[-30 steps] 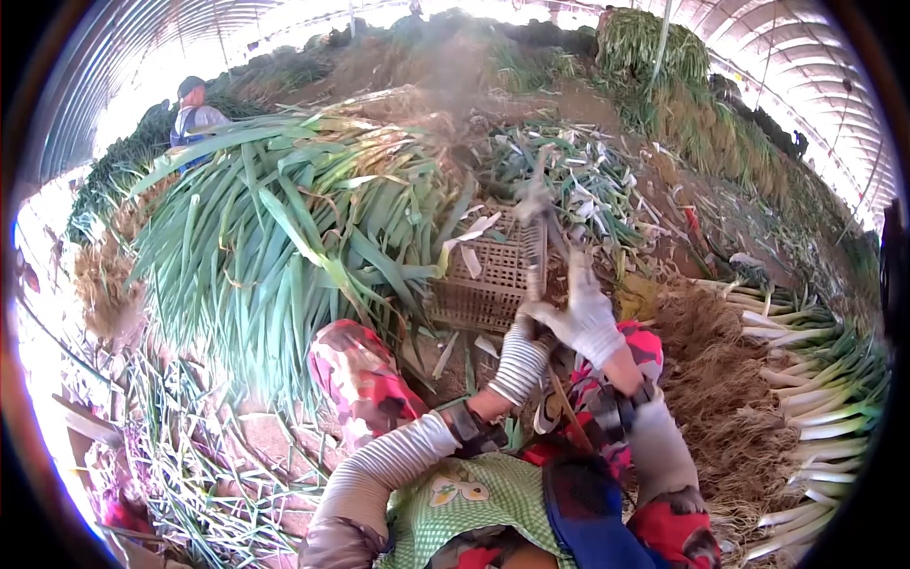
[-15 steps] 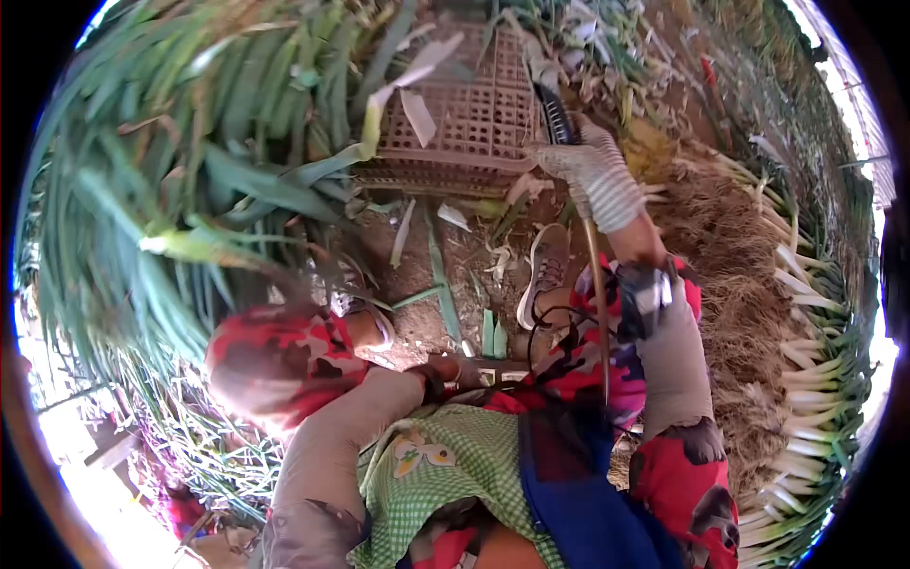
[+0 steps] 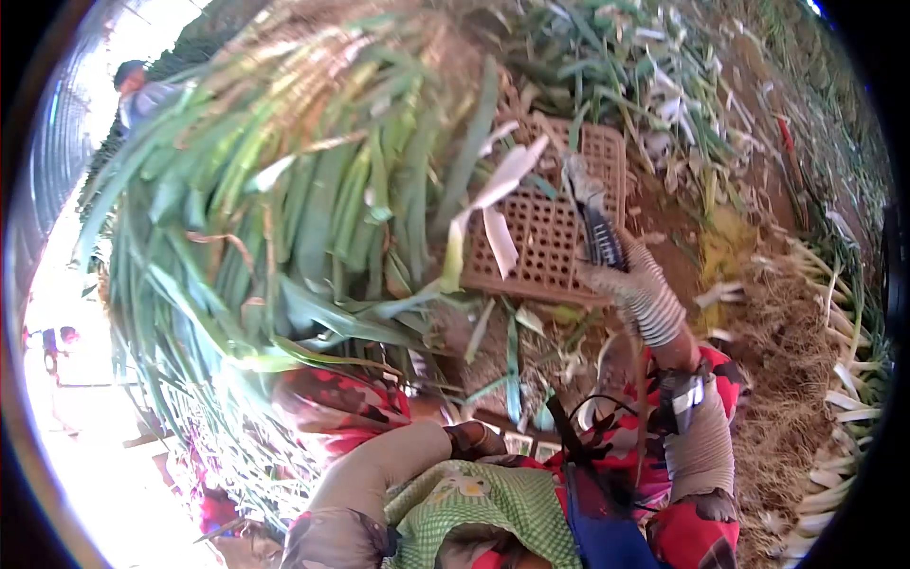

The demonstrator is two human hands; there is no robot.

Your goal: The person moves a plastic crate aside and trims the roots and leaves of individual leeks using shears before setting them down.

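Note:
My right hand [image 3: 640,289], in a pale striped glove, is closed around a black ribbed handle [image 3: 602,237] with a dirty pale tip, held over the right part of a brown perforated plastic crate [image 3: 545,248]. A thin hose [image 3: 642,408] runs down from below that hand. My left hand [image 3: 479,441] rests low by my lap, near the apron [image 3: 479,498]; its fingers are too unclear to read. Long green leeks [image 3: 322,204] lie in a large heap left of the crate. Loose pale leaves [image 3: 512,175] hang over the crate.
A rooted row of leeks [image 3: 853,412] lines the right side, beside matted brown roots [image 3: 777,379]. Leaf scraps [image 3: 673,104] lie behind the crate. A person [image 3: 142,90] is at the far upper left. Both my knees flank the lower middle.
The view has shifted, so crate, heap and hands appear lower and further right, and more of the heap shows. My right hand keeps its hold on the black handle.

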